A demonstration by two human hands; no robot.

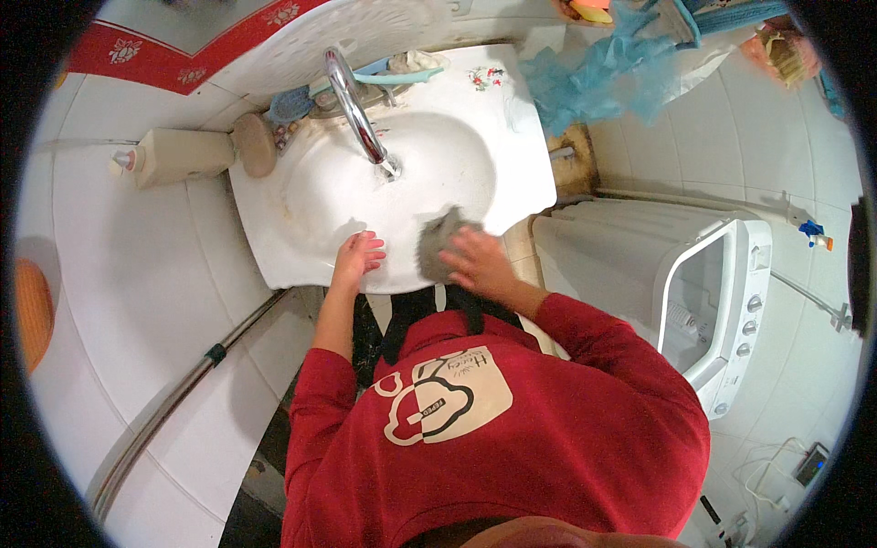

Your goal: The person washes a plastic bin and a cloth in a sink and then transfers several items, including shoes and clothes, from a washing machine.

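Observation:
A white washbasin (pixel 322 205) with a curved chrome faucet (pixel 353 103) lies before me. My left hand (pixel 360 257) is over the basin's front left edge, fingers apart and holding nothing. A grey-green cloth (pixel 435 243), blurred, lies at the basin's front right edge. On the cloth's right side rests or hovers my right hand (pixel 476 260), its fingers spread and blurred; whether it grips the cloth, I cannot tell.
A cream pump bottle (pixel 185 157) and a brown oval object (pixel 255 145) stand left of the basin. Behind the faucet lies a light-blue tray (pixel 404 77). Blue plastic bags (pixel 589 82) hang at the right, above a white washing machine (pixel 730 308). A metal pole (pixel 178 394) runs at the lower left.

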